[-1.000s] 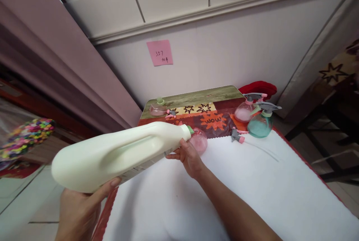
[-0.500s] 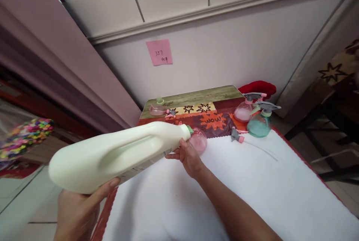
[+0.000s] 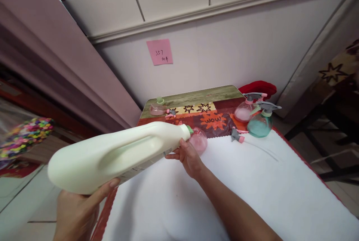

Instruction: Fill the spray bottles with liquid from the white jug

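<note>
Head view: your left hand (image 3: 78,211) holds the white jug (image 3: 117,155) near its base, thumb along the side, other fingers mostly hidden; likely there to carry the weight. Your right hand (image 3: 190,158) has its fingers closed around the neck, probably to steer the green spout (image 3: 190,130). Jug's tipped over above the counter (image 3: 252,185), spout at the mouth of the open pink bottle (image 3: 199,143); can't tell if they touch. That bottle's sprayer head (image 3: 237,135) lies off to the right, presumably to leave the mouth free. Pink spray bottle (image 3: 242,113) and teal spray bottle (image 3: 260,126) stand with heads on, well apart from your hands.
</note>
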Demonstrator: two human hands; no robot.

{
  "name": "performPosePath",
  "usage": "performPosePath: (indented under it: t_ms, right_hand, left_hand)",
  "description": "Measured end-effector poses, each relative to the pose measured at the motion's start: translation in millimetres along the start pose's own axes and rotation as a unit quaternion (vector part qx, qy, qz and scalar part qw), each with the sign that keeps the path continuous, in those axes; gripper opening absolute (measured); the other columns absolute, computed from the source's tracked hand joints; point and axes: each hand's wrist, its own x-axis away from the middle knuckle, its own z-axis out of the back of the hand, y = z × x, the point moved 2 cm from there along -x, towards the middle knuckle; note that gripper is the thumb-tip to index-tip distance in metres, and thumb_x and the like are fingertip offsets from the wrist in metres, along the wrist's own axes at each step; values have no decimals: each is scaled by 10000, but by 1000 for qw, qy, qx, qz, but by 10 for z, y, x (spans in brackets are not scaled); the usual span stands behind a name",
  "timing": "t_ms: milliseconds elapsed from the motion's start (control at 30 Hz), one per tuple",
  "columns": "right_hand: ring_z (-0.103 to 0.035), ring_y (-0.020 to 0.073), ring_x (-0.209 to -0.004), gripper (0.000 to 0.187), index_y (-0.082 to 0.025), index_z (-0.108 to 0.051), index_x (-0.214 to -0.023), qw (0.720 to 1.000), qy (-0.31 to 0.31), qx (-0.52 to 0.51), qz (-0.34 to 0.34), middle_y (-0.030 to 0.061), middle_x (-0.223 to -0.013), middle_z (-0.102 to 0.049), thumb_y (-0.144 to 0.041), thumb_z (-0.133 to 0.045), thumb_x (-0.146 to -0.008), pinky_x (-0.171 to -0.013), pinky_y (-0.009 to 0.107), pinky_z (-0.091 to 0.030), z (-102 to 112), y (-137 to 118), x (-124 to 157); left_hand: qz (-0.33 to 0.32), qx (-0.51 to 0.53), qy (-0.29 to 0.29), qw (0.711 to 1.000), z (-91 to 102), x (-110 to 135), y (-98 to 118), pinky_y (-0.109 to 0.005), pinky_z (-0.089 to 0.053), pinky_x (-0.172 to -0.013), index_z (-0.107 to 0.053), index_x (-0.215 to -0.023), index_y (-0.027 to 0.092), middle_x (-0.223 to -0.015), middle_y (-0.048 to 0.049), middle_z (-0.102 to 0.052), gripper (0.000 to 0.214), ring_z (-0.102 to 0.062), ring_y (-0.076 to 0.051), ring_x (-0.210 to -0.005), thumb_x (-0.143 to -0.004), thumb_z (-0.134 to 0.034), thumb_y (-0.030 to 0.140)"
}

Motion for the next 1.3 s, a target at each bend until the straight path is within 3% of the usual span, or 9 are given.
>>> performPosePath:
  t_ms: [133, 333, 867, 1300]
  right_hand:
    - [-711, 258, -1012, 627, -217, -614, -1258, 1000, -1, -1, 0, 90, -1257, -702, -649, -688, -810, -799, 414, -625, 4, 9, -5]
    - [-710, 242, -1003, 645, -232, -602, -1278, 1000, 1, -2, -2, 72, -1240, -706, -654, -696, -800, -795, 394, -621, -3, 2, -4]
    - [-709, 230, -975, 635, -220, -611, -1252, 1000, 9, -5, 0, 78, -1247, -703, -648, -705, -793, -795, 383, -619, 20, -21, -13]
    - [-709, 239, -970, 598, -224, -629, -1249, 1000, 3, -2, 4, 80, -1211, -719, -635, -686, -819, -816, 409, -611, 53, -27, -27]
  left_hand:
    - [-3, -20, -11, 1000, -7, -5, -21, -544, -529, -939, -751, -918, 190, -856, -86, -749, 616, -664, -361, -973, -402, -874, 501]
    - [1, -27, -1, 1000, 2, -13, -42, -572, -531, -920, -742, -865, 175, -800, -95, -734, 616, -658, -376, -944, -365, -870, 512]
    - [25, 10, 2, 1000, -23, -23, -87, -588, -479, -1006, -746, -918, 177, -918, -99, -766, 665, -661, -383, -1007, -340, -901, 468]
    - [53, 76, 3, 996, -158, 113, 164, -517, -548, -947, -744, -964, 170, -892, -81, -762, 647, -670, -368, -1021, -376, -897, 393]
